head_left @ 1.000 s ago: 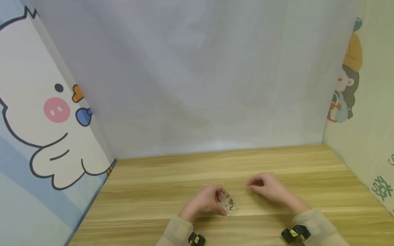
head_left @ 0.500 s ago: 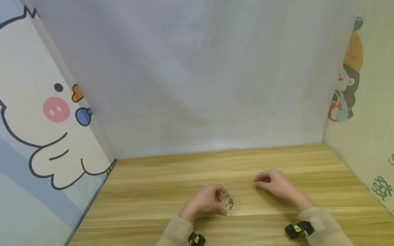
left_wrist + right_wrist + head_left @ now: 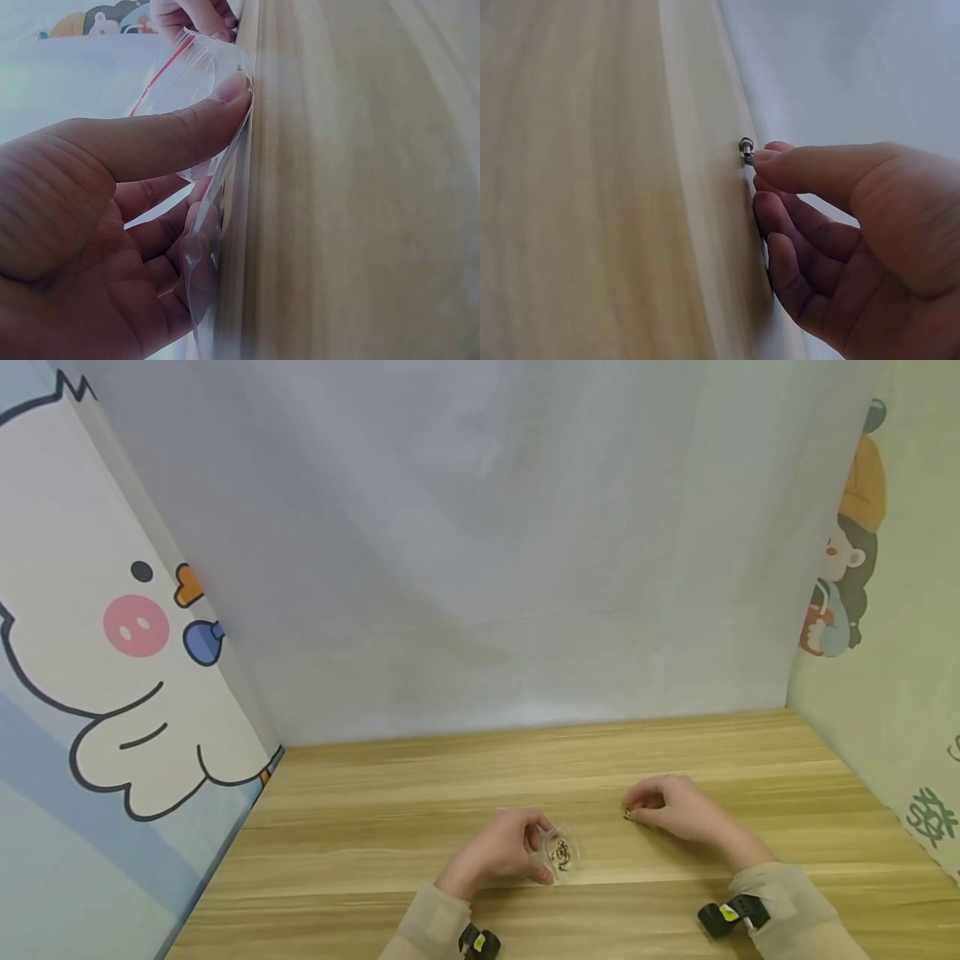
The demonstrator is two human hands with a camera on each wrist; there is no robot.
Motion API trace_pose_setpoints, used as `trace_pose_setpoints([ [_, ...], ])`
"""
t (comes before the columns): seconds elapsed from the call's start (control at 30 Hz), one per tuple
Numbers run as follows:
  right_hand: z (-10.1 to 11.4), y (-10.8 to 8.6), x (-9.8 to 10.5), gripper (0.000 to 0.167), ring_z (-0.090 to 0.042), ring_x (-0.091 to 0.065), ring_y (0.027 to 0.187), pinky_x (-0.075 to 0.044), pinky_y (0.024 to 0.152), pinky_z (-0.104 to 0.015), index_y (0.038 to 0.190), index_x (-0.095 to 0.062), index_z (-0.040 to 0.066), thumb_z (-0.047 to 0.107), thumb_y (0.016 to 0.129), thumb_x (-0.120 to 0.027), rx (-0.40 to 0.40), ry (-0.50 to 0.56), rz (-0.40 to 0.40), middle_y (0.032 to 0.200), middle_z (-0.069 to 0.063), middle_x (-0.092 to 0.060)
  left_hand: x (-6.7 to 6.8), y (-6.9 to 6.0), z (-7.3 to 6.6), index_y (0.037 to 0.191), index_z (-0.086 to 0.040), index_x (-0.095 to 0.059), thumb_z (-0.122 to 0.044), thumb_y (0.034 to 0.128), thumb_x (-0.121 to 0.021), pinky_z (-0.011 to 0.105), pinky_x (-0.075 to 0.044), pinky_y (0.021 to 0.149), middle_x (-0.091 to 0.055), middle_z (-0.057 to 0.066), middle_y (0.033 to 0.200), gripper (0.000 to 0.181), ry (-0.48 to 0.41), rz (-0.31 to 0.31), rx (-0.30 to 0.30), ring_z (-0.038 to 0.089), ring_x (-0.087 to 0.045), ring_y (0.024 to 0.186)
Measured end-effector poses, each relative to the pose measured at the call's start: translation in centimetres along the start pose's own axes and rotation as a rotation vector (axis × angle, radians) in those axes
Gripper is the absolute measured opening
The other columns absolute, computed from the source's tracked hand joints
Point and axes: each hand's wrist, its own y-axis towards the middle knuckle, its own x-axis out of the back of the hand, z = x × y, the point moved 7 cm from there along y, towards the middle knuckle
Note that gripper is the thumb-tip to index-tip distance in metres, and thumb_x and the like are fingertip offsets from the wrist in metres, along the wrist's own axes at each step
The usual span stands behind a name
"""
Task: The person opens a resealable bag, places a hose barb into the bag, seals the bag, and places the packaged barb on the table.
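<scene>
On the wooden table [image 3: 360,827], my left hand [image 3: 501,845] pinches the edge of a clear plastic zip bag [image 3: 212,64], whose red seal line shows in the left wrist view. A cluster of small shiny metal pieces [image 3: 562,856] lies in the bag's opening. To the right of the bag, my right hand [image 3: 678,810] holds a small silvery metal piece [image 3: 746,145] at the tips of its thumb and forefinger, close to the tabletop. Its shape resembles a tiny screw, but I cannot tell the kind. The remaining right fingers are loosely curled.
A pale grey sheet [image 3: 525,568] hangs along the table's back edge. Printed panels flank it, with a white cartoon bird [image 3: 82,610] on the left and a cartoon child [image 3: 847,577] on the right. Each wrist carries a small black camera [image 3: 718,920].
My right hand has moved a little to the right, away from the bag. The metal piece at its fingertips has come into sight. My left hand and the bag have stayed in place.
</scene>
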Motion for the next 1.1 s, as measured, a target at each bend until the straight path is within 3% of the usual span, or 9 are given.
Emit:
trace_pose_setpoints([
  [0.3,-0.06,0.04,-0.18,0.016,-0.008,-0.066,0.089,-0.055,0.079,-0.03,0.113,-0.079,0.008,0.011,0.098,-0.077,-0.003,-0.031,0.037,0.101,0.005,-0.075,0.1,0.17,0.01,0.112,-0.004,-0.074,0.001,0.0649,-0.101,0.025,-0.047,0.069,-0.062,0.002,0.085,0.055,0.003,0.0,-0.004,0.008,-0.052,0.072],
  [0.67,-0.25,0.04,0.0,0.006,-0.004,-0.061,0.079,-0.052,0.073,-0.028,0.102,-0.079,0.01,0.01,0.096,-0.078,-0.009,-0.035,0.044,0.09,0.008,-0.072,0.23,0.21,-0.09,0.113,-0.004,-0.074,0.0,0.0655,-0.101,0.024,-0.047,0.069,-0.063,0.002,0.085,0.054,0.015,0.0,-0.012,0.008,-0.052,0.072],
  [1.1,-0.48,-0.22,-0.04,0.005,-0.005,-0.061,0.078,-0.052,0.072,-0.028,0.101,-0.078,0.01,0.012,0.096,-0.079,-0.028,-0.04,0.045,0.089,0.008,-0.071,0.08,0.03,0.04,0.111,-0.007,-0.074,-0.001,0.064,-0.102,0.025,-0.048,0.069,-0.062,0.0,0.085,0.055,0.021,-0.007,0.0,0.008,-0.053,0.071],
])
